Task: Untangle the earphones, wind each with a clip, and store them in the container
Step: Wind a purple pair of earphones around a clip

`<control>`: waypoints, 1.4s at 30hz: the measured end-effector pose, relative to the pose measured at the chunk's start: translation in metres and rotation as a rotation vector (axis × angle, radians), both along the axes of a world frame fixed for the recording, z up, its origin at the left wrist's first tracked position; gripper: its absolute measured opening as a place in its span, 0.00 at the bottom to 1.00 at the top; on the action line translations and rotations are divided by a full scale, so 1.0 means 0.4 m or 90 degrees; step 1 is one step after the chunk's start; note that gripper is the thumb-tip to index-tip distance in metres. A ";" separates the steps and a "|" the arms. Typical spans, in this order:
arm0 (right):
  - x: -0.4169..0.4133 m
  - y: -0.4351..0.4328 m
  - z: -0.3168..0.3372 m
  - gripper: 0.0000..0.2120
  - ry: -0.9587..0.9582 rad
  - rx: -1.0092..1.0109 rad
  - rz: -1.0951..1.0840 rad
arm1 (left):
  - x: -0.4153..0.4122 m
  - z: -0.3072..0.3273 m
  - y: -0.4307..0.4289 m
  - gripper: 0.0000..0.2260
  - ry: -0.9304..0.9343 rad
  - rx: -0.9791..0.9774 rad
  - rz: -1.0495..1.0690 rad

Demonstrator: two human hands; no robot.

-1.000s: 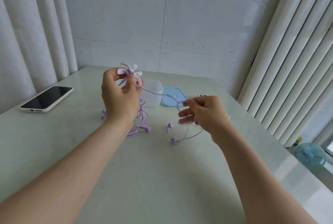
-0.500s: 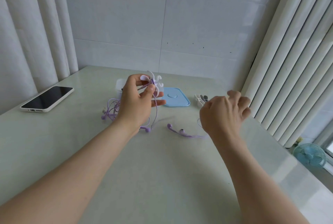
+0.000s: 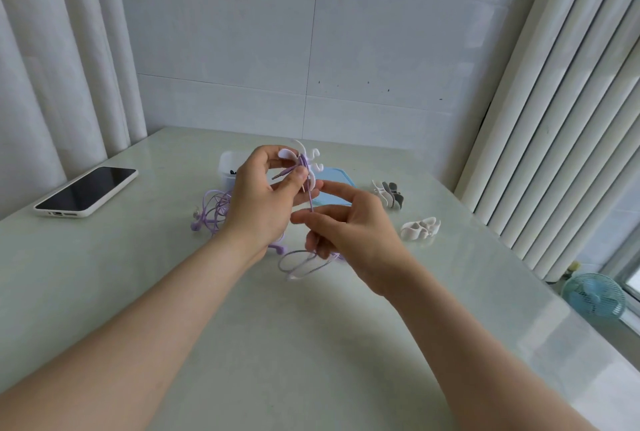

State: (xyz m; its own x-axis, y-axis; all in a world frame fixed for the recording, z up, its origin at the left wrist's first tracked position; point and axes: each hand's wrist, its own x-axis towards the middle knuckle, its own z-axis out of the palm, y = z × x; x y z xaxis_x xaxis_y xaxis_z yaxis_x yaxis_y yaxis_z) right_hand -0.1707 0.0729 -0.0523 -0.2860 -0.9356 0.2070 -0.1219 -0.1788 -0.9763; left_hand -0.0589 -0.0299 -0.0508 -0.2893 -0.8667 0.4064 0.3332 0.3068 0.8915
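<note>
Head view: hands (image 3: pixel 304 212) mid-table (image 3: pixel 242 344).

Bright daylight from right; wide-angle edge distortion.

Pale tiled corner, daylight from the right

A glossy bench (image 3: pixel 311 344) meets a white tiled wall (image 3: pixel 346 49); curtains (image 3: pixel 52 66) hang left, vertical blinds (image 3: pixel 571 101) right, a small blue fan (image 3: pixel 594 295) below.

Home room, likely by window. Pale glossy tabletop (image 3: pixel 311 344) in corner, white tiled wall (image 3: pixel 346 49) behind, white curtains (image 3: pixel 62 66) both sides. Phone (image 3: pixel 86 191) on tabletop, small blue fan (image 3: pixel 594 295) on sill at right.
</note>
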 end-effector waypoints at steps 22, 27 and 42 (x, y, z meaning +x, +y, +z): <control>-0.109 -0.001 0.025 0.22 0.176 -0.175 -0.371 | 0.009 -0.018 0.017 0.10 -0.320 -0.188 -0.234; -0.134 -0.013 0.005 0.24 0.229 -0.080 -0.375 | 0.027 0.011 0.022 0.10 -0.225 -0.131 -0.284; -0.060 -0.014 -0.024 0.09 0.561 -0.110 -0.206 | 0.020 0.008 0.015 0.06 -0.094 0.077 -0.036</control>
